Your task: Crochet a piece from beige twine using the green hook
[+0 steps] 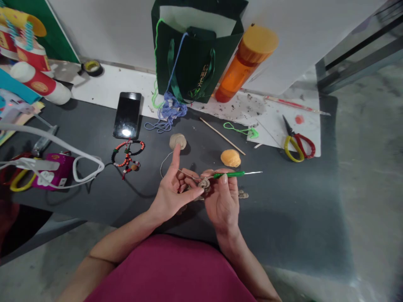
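Observation:
My left hand (171,188) pinches a small beige crocheted piece (204,183) between thumb and fingers, its index finger stretched out with yarn running by it. In my right hand (224,197) is a green-handled crochet hook (233,174), whose bare metal tip points right; its other end is at the crocheted piece. Just beyond my left index finger lies a ball of beige yarn (178,141), with a thin strand curving down from it. More beige crochet (243,194) shows beside and below my hands, partly hidden by them.
A yellow-orange ball (231,158), wooden stick (222,136), scissors (297,142) and green yarn (242,130) lie beyond my right hand. A phone (127,115), beads (127,157) and blue yarn (171,110) are left. Behind stand a dark green bag (192,63) and orange bottle (244,65). White cables (85,153) cross the left side.

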Demonstrator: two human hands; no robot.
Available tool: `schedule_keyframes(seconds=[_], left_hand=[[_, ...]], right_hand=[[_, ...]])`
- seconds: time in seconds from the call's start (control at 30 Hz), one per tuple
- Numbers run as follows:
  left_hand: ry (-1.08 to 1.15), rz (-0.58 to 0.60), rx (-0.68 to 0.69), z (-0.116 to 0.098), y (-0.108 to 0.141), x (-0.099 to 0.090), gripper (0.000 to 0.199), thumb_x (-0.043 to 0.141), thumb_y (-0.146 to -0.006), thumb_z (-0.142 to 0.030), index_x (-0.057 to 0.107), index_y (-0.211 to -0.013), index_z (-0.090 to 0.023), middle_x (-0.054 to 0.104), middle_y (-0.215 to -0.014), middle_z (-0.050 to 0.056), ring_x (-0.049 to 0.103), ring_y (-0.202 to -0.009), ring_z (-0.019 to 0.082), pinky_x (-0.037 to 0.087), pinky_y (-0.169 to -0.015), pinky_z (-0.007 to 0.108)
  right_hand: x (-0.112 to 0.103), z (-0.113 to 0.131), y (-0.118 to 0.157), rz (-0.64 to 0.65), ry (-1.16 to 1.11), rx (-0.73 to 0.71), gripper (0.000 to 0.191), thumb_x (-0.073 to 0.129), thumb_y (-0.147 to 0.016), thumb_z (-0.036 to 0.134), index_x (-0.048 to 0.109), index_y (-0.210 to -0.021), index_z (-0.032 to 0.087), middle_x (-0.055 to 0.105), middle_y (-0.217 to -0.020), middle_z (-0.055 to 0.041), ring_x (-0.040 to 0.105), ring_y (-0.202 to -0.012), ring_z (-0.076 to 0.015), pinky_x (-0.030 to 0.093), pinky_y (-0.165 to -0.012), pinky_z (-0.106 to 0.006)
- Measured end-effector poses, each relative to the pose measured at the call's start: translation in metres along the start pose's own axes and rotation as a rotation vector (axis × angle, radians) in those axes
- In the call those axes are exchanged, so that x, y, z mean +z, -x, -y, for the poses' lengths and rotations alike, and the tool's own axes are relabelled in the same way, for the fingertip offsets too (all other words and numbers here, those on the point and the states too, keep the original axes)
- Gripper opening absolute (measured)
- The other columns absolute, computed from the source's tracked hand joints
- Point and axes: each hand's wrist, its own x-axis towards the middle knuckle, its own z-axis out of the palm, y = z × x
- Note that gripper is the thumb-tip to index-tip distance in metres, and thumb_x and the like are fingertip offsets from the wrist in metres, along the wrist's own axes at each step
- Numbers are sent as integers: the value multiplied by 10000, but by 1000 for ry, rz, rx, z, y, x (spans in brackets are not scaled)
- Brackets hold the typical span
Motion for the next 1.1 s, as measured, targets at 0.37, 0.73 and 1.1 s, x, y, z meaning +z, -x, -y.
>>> schedule_keyframes(seconds=[0.37, 0.73, 1.1], left_hand=[[-28, -33, 14, 8, -3, -2, 1018, 860, -735, -218, 347, -1606, -340, 670, -858, -53, 485, -496, 21, 447, -517, 186], [111, 78, -140, 11, -3, 1, 1003, 833, -777, -333, 302, -1626, -287, 621, -822, -60, 532, -568, 55, 444, -592, 223], [-383, -90, 143, 6, 3, 3, 832, 675, -710, -87, 529, -1510, -267, 574, -793, -51, 448, -631, 88, 421, -612, 233]], right_hand=[[1, -6, 5, -62, 99, -33, 206, 753, -853, 466, 671, -891, 281, 756, -786, 41, 690, -674, -143, 598, -737, -336], [-1, -12, 9, -142, 263, -59, 251, 686, -906, 486, 626, -935, 244, 747, -788, 24, 697, -614, -137, 588, -634, -298], [-7, -9, 18, 38, 608, -483, 114, 604, -983, 252, 709, -954, 283, 777, -817, 14, 691, -689, -155, 558, -721, -331]])
